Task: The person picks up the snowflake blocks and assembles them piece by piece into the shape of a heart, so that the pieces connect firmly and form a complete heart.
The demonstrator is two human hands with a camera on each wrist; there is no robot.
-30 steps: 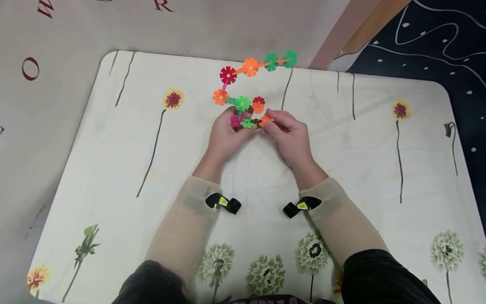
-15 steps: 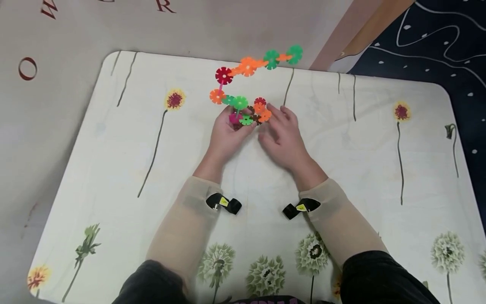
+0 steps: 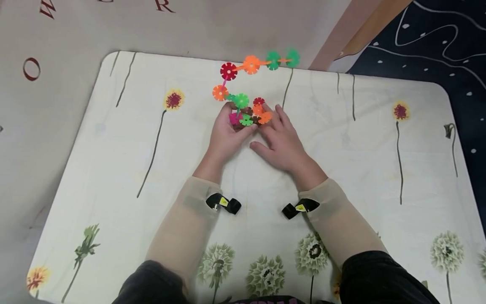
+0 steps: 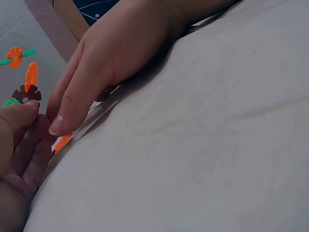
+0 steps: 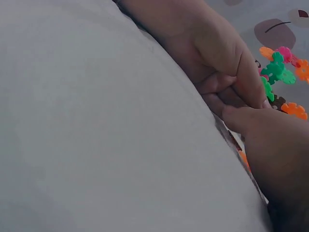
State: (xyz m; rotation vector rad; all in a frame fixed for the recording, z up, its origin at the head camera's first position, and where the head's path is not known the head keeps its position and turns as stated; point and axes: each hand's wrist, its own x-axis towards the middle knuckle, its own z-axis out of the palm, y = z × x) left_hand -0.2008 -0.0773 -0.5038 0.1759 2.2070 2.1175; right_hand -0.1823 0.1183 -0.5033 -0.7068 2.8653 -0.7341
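Observation:
A winding chain of slotted snowflake discs in green, orange, red, pink and brown stands out over the far part of the table. My left hand grips its near end, the thumb on top by a green disc. In the left wrist view that thumb presses on a brown disc with an orange one fitted into it. Beside it, my right hand has its fingers stretched out, the tips right at the orange disc, thumb spread away. The left hand's other fingertips are partly hidden under the discs.
The table has a white cloth printed with flowers. Its far edge meets a pale wall covering with red letters. A dark patterned cloth lies beyond the right corner. Black wrist cameras sit on both sleeves.
My right thumb and fingers have let go of the orange disc; the fingers straightened and the thumb swung toward me. The left hand keeps its grip while the chain's far end sways slightly.

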